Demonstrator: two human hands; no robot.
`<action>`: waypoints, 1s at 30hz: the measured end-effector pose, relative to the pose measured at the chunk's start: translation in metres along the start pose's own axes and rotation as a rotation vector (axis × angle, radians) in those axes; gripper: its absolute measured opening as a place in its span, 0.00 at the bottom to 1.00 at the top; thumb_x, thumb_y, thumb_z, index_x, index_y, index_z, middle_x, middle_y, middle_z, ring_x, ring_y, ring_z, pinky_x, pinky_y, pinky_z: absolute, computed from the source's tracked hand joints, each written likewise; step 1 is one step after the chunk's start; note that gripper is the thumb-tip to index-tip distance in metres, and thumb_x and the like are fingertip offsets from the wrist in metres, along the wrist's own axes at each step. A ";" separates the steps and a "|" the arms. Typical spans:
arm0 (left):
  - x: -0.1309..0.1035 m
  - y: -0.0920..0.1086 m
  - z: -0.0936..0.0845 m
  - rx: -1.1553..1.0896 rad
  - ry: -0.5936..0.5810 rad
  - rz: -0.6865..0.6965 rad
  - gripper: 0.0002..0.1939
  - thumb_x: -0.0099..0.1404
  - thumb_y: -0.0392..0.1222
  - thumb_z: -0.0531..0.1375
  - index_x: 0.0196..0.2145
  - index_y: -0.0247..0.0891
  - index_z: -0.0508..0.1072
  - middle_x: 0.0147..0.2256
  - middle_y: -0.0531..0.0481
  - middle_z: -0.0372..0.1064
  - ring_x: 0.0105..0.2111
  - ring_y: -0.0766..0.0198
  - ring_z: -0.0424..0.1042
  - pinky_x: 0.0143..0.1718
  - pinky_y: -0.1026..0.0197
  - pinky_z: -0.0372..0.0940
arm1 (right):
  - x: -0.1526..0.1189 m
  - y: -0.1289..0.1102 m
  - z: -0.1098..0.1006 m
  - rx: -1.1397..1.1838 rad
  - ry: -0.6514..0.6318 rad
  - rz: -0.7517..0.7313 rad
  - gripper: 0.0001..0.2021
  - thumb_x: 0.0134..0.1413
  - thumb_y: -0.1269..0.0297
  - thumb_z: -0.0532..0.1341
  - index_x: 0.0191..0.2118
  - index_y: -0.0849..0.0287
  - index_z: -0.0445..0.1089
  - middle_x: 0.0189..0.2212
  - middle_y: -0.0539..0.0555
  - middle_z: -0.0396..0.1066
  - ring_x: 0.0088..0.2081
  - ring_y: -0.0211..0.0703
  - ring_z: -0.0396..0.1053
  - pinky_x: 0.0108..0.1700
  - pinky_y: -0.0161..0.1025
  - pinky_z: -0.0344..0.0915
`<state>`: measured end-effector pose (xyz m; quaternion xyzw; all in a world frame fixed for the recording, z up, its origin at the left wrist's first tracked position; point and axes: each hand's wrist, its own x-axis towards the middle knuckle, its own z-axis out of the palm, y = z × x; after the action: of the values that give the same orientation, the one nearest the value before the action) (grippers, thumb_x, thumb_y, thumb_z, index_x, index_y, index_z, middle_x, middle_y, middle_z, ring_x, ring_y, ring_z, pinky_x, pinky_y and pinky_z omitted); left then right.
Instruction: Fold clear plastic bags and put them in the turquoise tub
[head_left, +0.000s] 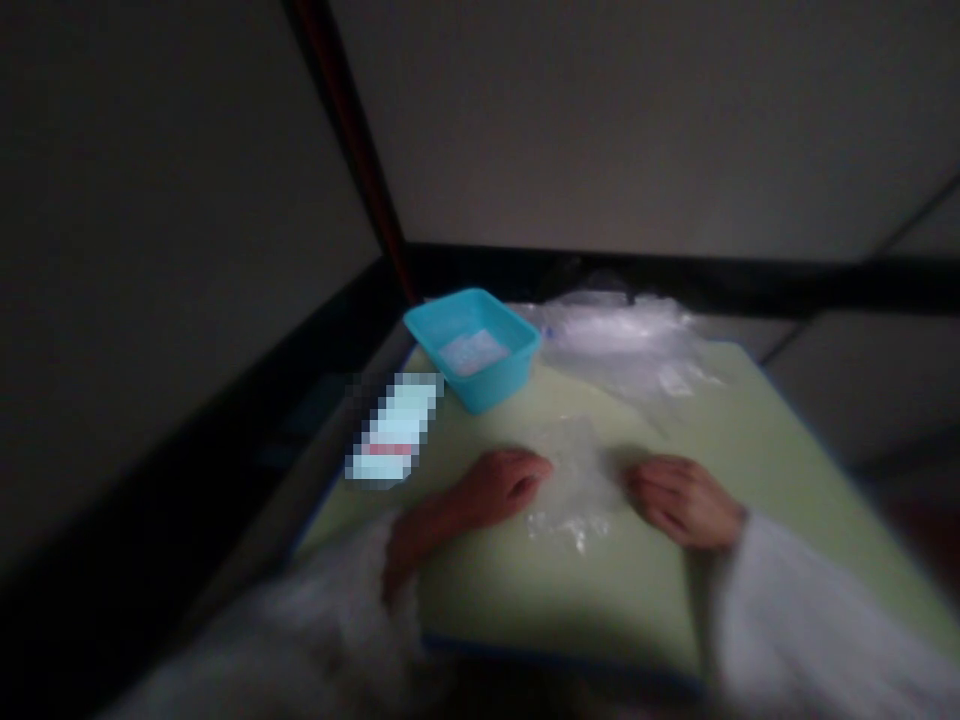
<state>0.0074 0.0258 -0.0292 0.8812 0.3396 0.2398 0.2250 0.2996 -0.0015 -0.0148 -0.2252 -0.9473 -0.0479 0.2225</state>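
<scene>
A clear plastic bag (574, 475) lies flat on the pale green tabletop (547, 605), with shiny wrinkles along its near edge. My left hand (510, 485) is closed at the bag's left edge, thumb and forefinger pinched on the film. On the other side, my right hand (682, 500) rests with its fingers curled in, close to the bag's right edge. Whatever those right fingers hold, if anything, is hidden. The picture is dim and blurred.
A turquoise basket (495, 390) with a whitish packet (474, 352) inside stands at the back left. A heap of clear plastic bags (630, 335) lies at the back. A pixelated bright panel (397, 430) is at the left edge. Walls (637, 130) enclose the table.
</scene>
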 end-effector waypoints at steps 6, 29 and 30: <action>0.004 0.004 0.000 0.036 0.073 0.127 0.12 0.63 0.34 0.51 0.42 0.35 0.71 0.44 0.43 0.70 0.47 0.60 0.67 0.50 0.57 0.63 | 0.014 0.013 -0.003 0.107 -0.180 0.178 0.25 0.61 0.54 0.53 0.60 0.62 0.56 0.58 0.61 0.61 0.59 0.51 0.58 0.57 0.51 0.58; 0.002 0.001 0.000 0.143 0.137 -0.163 0.11 0.62 0.33 0.52 0.40 0.37 0.70 0.39 0.46 0.73 0.40 0.60 0.72 0.44 0.59 0.66 | 0.014 0.009 0.014 0.139 -0.335 0.334 0.43 0.56 0.40 0.52 0.67 0.58 0.34 0.65 0.64 0.45 0.65 0.57 0.42 0.61 0.64 0.40; 0.002 0.001 0.000 0.144 0.135 -0.168 0.11 0.62 0.33 0.52 0.40 0.37 0.70 0.39 0.46 0.73 0.40 0.60 0.73 0.44 0.58 0.66 | 0.014 0.008 0.014 0.135 -0.335 0.338 0.44 0.55 0.39 0.52 0.68 0.59 0.34 0.65 0.64 0.45 0.65 0.58 0.42 0.61 0.64 0.40</action>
<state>0.0093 0.0268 -0.0275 0.8453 0.4430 0.2540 0.1572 0.2862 0.0136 -0.0215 -0.3699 -0.9210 0.0912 0.0815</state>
